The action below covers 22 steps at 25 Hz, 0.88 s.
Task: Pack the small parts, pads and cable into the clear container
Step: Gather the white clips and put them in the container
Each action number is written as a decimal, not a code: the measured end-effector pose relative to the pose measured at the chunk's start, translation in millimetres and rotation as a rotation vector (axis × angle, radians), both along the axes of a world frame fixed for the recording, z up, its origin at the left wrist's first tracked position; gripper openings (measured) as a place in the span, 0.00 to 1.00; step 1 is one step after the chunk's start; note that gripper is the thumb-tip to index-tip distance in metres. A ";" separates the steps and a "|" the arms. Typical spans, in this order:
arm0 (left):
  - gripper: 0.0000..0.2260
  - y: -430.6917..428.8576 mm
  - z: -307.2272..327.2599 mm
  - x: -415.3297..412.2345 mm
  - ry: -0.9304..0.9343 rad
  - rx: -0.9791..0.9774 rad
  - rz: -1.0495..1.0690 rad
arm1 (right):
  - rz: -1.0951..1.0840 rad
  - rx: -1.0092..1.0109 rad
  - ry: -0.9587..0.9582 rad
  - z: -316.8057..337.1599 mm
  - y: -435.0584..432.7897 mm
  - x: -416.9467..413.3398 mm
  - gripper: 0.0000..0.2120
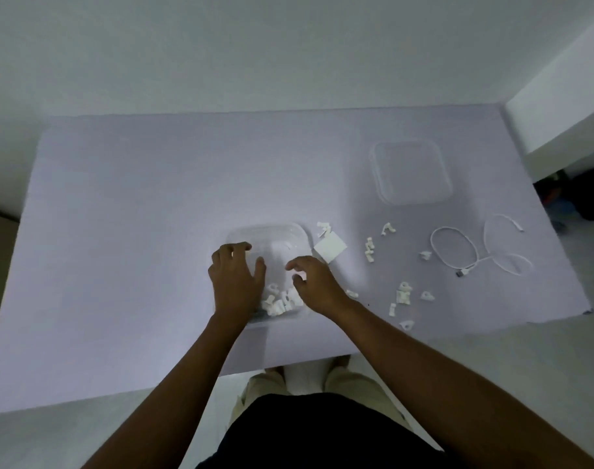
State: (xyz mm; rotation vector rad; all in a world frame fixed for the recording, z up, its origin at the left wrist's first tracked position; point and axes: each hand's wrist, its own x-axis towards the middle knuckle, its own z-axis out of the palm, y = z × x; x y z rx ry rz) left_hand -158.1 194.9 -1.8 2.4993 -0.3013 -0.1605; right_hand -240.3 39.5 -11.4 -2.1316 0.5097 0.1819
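A clear container [275, 235] stands on the pale table near its front edge, with several small white parts [280, 302] gathered in its near corner. My left hand [236, 277] grips the container's left wall, fingers curled over the rim. Over the container's right side hovers my right hand [314, 282], fingers spread and holding nothing. A white square pad [330, 248] lies just right of the container. More small white parts [402, 294] are scattered to the right. The white cable [458, 248] lies looped at the far right.
The clear lid [411, 171] lies at the back right of the table [136, 214]. A white wall runs behind the table, and a white ledge [559, 106] juts out at the right. Dark objects [580, 194] sit on the floor beyond the table's right edge.
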 end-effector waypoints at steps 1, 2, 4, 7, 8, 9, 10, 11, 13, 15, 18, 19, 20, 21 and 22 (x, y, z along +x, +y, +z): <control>0.14 -15.7 3.1 -5.1 -0.021 -0.026 -0.027 | -0.118 0.024 -0.066 3.4 -10.4 -4.6 0.10; 0.13 -33.0 3.9 -11.3 -0.027 -0.058 -0.074 | -0.223 0.039 -0.120 7.2 -24.1 -10.8 0.09; 0.12 -64.6 5.2 -26.3 0.004 -0.100 -0.218 | -0.358 0.019 -0.161 7.8 -56.3 -26.3 0.10; 0.12 -116.2 -0.6 -63.0 0.115 -0.109 -0.455 | -0.403 -0.085 -0.065 -6.7 -113.8 -74.2 0.12; 0.13 -133.1 -5.9 -78.2 0.148 -0.092 -0.530 | -0.424 -0.138 -0.024 -13.9 -130.9 -95.9 0.14; 0.13 -150.2 -13.8 -94.1 0.179 -0.062 -0.599 | -0.452 -0.202 0.005 -21.6 -146.8 -118.4 0.16; 0.14 -166.0 -22.5 -109.2 0.205 -0.023 -0.652 | -0.482 -0.261 0.028 -26.7 -160.3 -140.1 0.18; 0.14 -177.9 -30.1 -120.8 0.223 0.013 -0.686 | -0.504 -0.294 0.046 -32.4 -170.0 -157.8 0.21; 0.16 -201.5 -42.7 -139.0 0.250 0.071 -0.709 | -0.502 -0.290 0.079 -43.5 -190.4 -184.6 0.23; 0.21 -221.8 -50.2 -149.4 0.272 0.103 -0.729 | -0.419 -0.289 0.095 -54.6 -206.7 -199.0 0.23; 0.25 -248.4 -58.5 -155.8 0.278 0.159 -0.782 | -0.300 -0.278 0.115 -70.6 -223.7 -207.6 0.20; 0.25 -254.5 -61.9 -155.9 0.278 0.177 -0.793 | -0.268 -0.286 0.097 -74.8 -226.7 -208.3 0.18; 0.24 -258.9 -65.5 -154.9 0.274 0.189 -0.802 | -0.251 -0.300 0.066 -79.3 -229.2 -208.1 0.16; 0.23 -262.6 -69.3 -154.2 0.267 0.201 -0.806 | -0.252 -0.306 0.030 -83.0 -232.8 -207.9 0.14; 0.22 -265.3 -73.8 -153.3 0.260 0.210 -0.804 | -0.270 -0.289 0.001 -85.6 -236.1 -207.8 0.13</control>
